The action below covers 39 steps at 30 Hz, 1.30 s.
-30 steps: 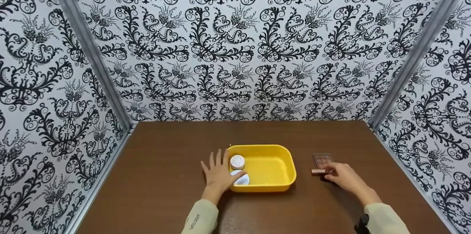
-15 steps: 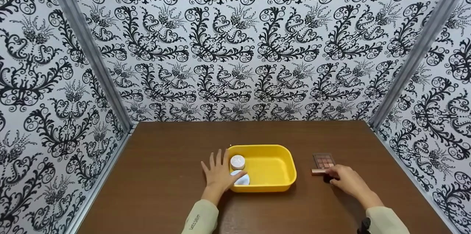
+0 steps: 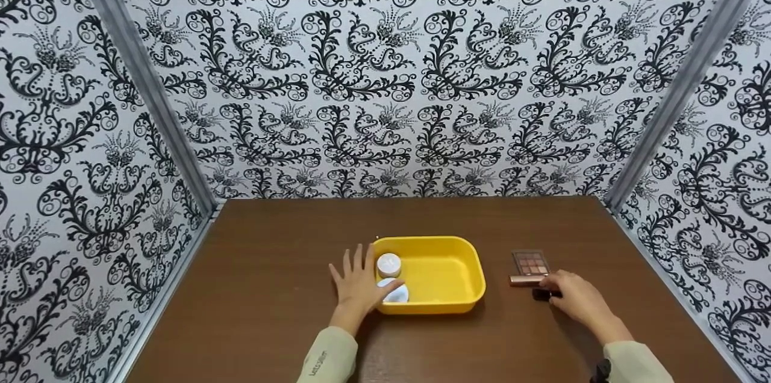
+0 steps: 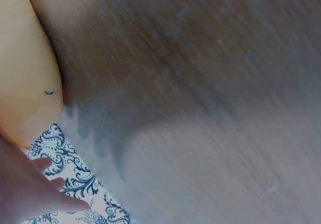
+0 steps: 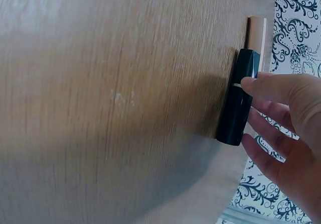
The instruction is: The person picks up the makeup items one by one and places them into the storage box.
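Note:
My left hand [image 3: 359, 286] rests on the left side of a yellow tray [image 3: 479, 295], fingers spread and straight, thumb reaching over the rim. Inside the tray, by that thumb, are a white-lidded jar [image 3: 389, 264] and a round white item [image 3: 397, 295] that the thumb partly covers. To the right of the tray, my right hand [image 3: 576, 297] pinches a black lipstick tube [image 5: 235, 111] with a thin pale band, thumb on one side and fingers on the other. The tube lies low at the table. Just beyond it is a rose-gold tube [image 3: 525, 280], its right end hidden by the fingers.
An eyeshadow palette [image 3: 531, 262] with a clear lid lies behind the rose-gold tube. Everything stands on a brown wooden table [image 3: 271, 311]. Patterned black-and-white walls [image 3: 385, 70] enclose its back and sides.
My right hand has shifted slightly right, uncovering more of the eyeshadow palette and the black lipstick tube. The left hand and the tray have stayed in place.

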Available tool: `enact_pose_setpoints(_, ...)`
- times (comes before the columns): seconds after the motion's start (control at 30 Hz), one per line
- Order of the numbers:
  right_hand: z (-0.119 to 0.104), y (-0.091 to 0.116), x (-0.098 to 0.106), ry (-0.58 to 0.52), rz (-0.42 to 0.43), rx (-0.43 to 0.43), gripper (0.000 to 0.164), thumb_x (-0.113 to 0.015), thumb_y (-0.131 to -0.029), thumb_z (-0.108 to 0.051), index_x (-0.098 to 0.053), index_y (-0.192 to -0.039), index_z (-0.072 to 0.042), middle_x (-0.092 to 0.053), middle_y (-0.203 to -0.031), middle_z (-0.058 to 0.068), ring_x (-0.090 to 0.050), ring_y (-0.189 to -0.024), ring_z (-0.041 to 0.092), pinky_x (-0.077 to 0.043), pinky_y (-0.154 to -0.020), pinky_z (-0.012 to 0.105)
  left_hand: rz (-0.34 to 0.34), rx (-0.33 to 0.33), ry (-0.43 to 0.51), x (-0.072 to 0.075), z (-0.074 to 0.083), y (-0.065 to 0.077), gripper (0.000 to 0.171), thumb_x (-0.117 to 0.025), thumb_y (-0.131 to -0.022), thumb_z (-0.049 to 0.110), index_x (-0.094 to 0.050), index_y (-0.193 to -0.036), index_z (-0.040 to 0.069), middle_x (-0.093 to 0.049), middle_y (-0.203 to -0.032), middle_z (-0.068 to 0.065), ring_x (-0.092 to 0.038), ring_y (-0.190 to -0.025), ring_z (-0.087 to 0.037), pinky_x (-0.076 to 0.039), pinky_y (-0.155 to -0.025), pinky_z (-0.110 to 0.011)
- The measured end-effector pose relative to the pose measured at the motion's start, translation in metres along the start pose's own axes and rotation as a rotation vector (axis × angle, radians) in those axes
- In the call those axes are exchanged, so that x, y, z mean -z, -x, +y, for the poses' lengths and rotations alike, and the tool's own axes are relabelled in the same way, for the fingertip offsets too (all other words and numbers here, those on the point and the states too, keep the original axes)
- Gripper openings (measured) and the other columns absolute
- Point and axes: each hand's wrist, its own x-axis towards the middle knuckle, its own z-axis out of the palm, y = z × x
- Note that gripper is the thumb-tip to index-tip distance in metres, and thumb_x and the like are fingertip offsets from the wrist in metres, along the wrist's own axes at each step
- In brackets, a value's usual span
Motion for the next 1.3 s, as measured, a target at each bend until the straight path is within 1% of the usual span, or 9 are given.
enact_pose_setpoints(0.1, 0.0011, 0.0020, -0.0014, 0.017, 0.007, -0.002, 0.023, -0.078, -0.076, -0.001, -0.073, -0.098, -0.008, -0.069, -0.098, 0.008, -0.067, -0.095, 0.034, -0.054, -0.084, 0.055, 0.002, -0.001, 0.006, 0.0001, -0.0001, 0.0007, 0.109, -0.063, -0.074, 0.079, -0.027, -0.158, 0.020, -0.031, -0.163, -0.014, -0.025, -0.150, -0.043, -0.012, -0.115, -0.075)
enact_pose_setpoints(0.37, 0.0034, 0.0058, -0.0073, 0.042, 0.025, -0.002, 0.023, -0.078, -0.074, 0.000, -0.073, -0.095, -0.010, -0.069, -0.096, 0.007, -0.068, -0.092, 0.034, -0.055, -0.080, 0.055, -0.008, 0.001, -0.001, 0.0010, 0.0007, 0.0030, 0.108, -0.062, -0.075, 0.079, -0.027, -0.159, 0.020, -0.032, -0.162, -0.015, -0.025, -0.150, -0.044, -0.012, -0.116, -0.075)
enact_pose_setpoints(0.5, 0.0038, 0.0071, -0.0082, 0.041, 0.028, -0.008, 0.022, -0.077, -0.076, 0.000, -0.074, -0.096, -0.010, -0.069, -0.096, 0.007, -0.068, -0.092, 0.035, -0.055, -0.078, 0.055, -0.005, -0.003, -0.002, -0.0002, 0.0003, 0.0023, 0.108, -0.061, -0.075, 0.080, -0.027, -0.158, 0.020, -0.032, -0.162, -0.014, -0.025, -0.150, -0.043, -0.012, -0.115, -0.075)
enact_pose_setpoints(0.63, 0.0040, 0.0065, -0.0071, 0.042, 0.023, -0.012, 0.022, -0.077, -0.078, -0.001, -0.074, -0.099, -0.008, -0.069, -0.097, 0.010, -0.067, -0.093, 0.037, -0.055, -0.077, 0.056, 0.001, -0.007, -0.007, -0.0025, -0.0004, -0.0001, 0.108, -0.061, -0.075, 0.080, -0.028, -0.158, 0.020, -0.031, -0.163, -0.013, -0.024, -0.151, -0.043, -0.012, -0.116, -0.075)
enact_pose_setpoints(0.87, 0.0045, 0.0051, -0.0050, 0.042, 0.024, -0.008, 0.023, -0.076, -0.080, -0.002, -0.074, -0.102, -0.006, -0.070, -0.100, 0.013, -0.067, -0.095, 0.039, -0.054, -0.080, 0.058, -0.001, -0.009, -0.017, -0.0016, 0.0008, -0.0019, 0.108, -0.060, -0.075, 0.081, -0.027, -0.158, 0.020, -0.031, -0.163, -0.013, -0.023, -0.151, -0.043, -0.011, -0.116, -0.075)
enact_pose_setpoints(0.93, 0.0041, 0.0042, -0.0040, 0.046, 0.027, -0.003, 0.023, -0.076, -0.080, -0.002, -0.074, -0.103, -0.006, -0.069, -0.099, 0.014, -0.067, -0.094, 0.040, -0.054, -0.079, 0.058, -0.001, -0.011, -0.015, -0.0013, 0.0010, -0.0021, 0.108, -0.060, -0.075, 0.081, -0.027, -0.159, 0.020, -0.030, -0.163, -0.013, -0.023, -0.151, -0.043, -0.010, -0.116, -0.075)
enact_pose_setpoints(1.17, 0.0012, 0.0025, -0.0027, 0.051, 0.064, 0.009, 0.023, -0.076, -0.080, -0.004, -0.074, -0.103, -0.005, -0.070, -0.104, 0.017, -0.067, -0.096, 0.041, -0.054, -0.081, 0.059, 0.002, -0.013, -0.024, -0.0006, 0.0006, -0.0021, 0.108, -0.059, -0.076, 0.081, -0.027, -0.158, 0.020, -0.027, -0.165, -0.012, -0.023, -0.151, -0.042, -0.011, -0.116, -0.075)
enact_pose_setpoints(1.3, -0.0023, 0.0013, 0.0000, 0.050, 0.053, 0.009, 0.023, -0.076, -0.081, -0.004, -0.073, -0.103, -0.005, -0.070, -0.103, 0.017, -0.067, -0.095, 0.041, -0.054, -0.080, 0.059, -0.007, -0.004, -0.026, -0.0003, 0.0005, -0.0016, 0.108, -0.059, -0.076, 0.081, -0.026, -0.159, 0.020, -0.024, -0.166, -0.011, -0.022, -0.151, -0.042, -0.011, -0.116, -0.075)
